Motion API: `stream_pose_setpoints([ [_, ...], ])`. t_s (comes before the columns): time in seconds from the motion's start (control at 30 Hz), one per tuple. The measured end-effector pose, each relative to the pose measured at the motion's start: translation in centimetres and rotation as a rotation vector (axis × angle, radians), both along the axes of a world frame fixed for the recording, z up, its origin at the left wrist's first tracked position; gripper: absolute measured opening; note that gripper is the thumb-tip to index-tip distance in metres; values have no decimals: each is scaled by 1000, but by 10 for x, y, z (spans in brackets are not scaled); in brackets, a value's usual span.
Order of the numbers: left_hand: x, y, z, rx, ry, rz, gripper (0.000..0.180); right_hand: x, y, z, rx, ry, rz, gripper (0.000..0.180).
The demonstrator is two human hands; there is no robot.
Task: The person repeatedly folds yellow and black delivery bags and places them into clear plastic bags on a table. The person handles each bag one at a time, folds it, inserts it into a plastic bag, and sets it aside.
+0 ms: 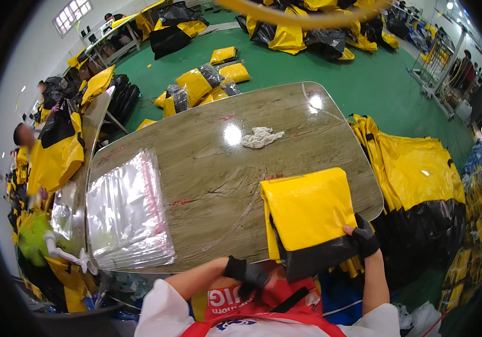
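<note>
A folded yellow and black sheet of glossy, tarp-like material (308, 210) lies at the table's near right, its black part hanging over the front edge. My right hand (363, 236), in a black fingerless glove, grips its right side with the thumb on top and the other fingers hidden beneath. My left hand (256, 279), gloved the same way, is low in front of my red apron (297, 300), left of the sheet's black part. Its fingers are smeared and partly hidden. To the left on the table is a stack of clear plastic bags (128, 213).
A crumpled white cloth (261, 137) sits on the wood-patterned table (196, 146). Large yellow and black sheets (415, 168) hang beside its right edge. Wrapped yellow packs (196, 84) lie on the green floor beyond. At the left, a person in yellow-green (35, 233) stands by another table.
</note>
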State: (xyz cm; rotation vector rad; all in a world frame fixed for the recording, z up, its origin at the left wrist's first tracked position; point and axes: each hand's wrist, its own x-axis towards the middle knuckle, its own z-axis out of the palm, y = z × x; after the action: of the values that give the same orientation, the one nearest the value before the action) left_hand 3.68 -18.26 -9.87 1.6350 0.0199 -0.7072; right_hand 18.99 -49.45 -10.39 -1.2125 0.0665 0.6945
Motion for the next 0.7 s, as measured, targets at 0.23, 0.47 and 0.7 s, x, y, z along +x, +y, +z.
stream_pose_setpoints([
  [0.23, 220, 109, -54, 1212, -983, 494, 19, 24, -32, -21, -118, -70, 102, 57],
  [0.47, 129, 194, -39, 703, -923, 809, 34, 10, -42, -25, -115, -71, 34, 57],
  [0.7, -87, 344, -68, 1608, -80, 599, 57, 12, -37, -27, -28, -71, 57, 60],
])
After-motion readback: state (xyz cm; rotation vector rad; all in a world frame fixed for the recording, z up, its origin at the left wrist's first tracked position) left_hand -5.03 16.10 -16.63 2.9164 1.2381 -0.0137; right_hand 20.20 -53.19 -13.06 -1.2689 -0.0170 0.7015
